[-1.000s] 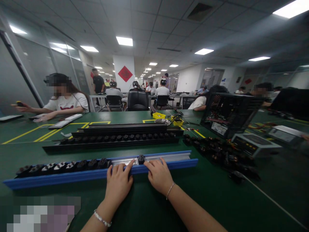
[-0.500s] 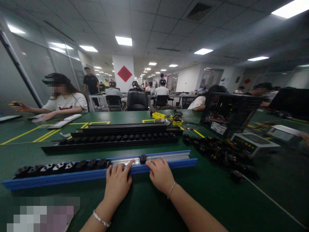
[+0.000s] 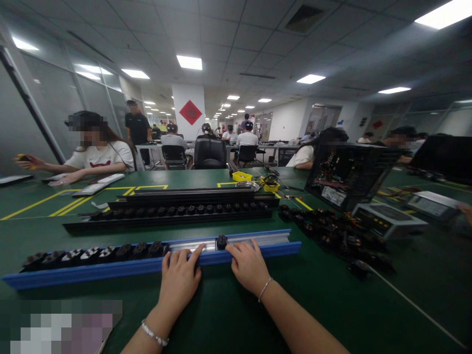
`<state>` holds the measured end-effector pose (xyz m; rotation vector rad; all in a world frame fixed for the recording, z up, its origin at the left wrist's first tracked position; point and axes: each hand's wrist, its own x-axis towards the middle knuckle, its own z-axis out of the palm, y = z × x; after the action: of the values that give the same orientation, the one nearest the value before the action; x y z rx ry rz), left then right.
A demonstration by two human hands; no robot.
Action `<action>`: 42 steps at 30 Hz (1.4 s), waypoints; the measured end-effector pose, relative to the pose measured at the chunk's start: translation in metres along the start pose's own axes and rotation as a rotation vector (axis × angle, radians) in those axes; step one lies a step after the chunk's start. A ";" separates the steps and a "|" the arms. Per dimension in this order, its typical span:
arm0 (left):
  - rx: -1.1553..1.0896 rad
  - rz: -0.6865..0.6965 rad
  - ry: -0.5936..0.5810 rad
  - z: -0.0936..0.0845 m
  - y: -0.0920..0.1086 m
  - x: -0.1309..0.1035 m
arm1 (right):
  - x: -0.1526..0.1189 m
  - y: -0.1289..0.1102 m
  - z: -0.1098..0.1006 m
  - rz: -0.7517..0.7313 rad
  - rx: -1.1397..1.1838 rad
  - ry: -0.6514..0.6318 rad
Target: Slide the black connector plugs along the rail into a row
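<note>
A long blue rail point(image 3: 103, 276) with a silvery inner channel lies across the table before me. Several black and white socket modules point(image 3: 90, 252) sit in a row in its left part. One black socket module point(image 3: 221, 242) stands alone in the channel right of its middle. My left hand point(image 3: 180, 275) is closed over the rail's near wall, index finger stretched into the channel, thumb low in front. At the lone module, the fingertips of my right hand point(image 3: 249, 265) press against its near right side; its other fingers rest over the rail. The right thumb is hidden.
Behind lie dark rails point(image 3: 167, 227), one filled with modules. At right are a pile of black parts point(image 3: 332, 233), an opened computer case point(image 3: 350, 172) and a power supply unit point(image 3: 391, 221). Yellow trays point(image 3: 242, 176) stand farther back. A co-worker point(image 3: 99, 147) sits at left.
My right hand and the lone socket module have shifted slightly to the right along the rail. My left hand stays in place.
</note>
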<state>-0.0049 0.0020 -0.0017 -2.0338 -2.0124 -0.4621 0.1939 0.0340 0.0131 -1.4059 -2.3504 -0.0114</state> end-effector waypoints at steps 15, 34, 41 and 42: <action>0.001 0.006 -0.004 -0.001 0.000 0.000 | -0.002 0.003 -0.007 0.019 0.037 -0.026; -0.005 -0.008 -0.030 -0.002 0.000 0.000 | -0.002 0.011 -0.010 0.035 0.022 -0.053; -0.007 0.012 -0.006 -0.002 -0.001 0.001 | -0.004 0.024 -0.014 0.043 0.034 -0.051; -0.008 0.016 -0.003 -0.001 -0.001 0.001 | -0.004 0.026 -0.015 0.035 0.043 -0.054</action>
<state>-0.0063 0.0021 -0.0001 -2.0552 -1.9975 -0.4654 0.2222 0.0401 0.0202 -1.4433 -2.3550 0.0869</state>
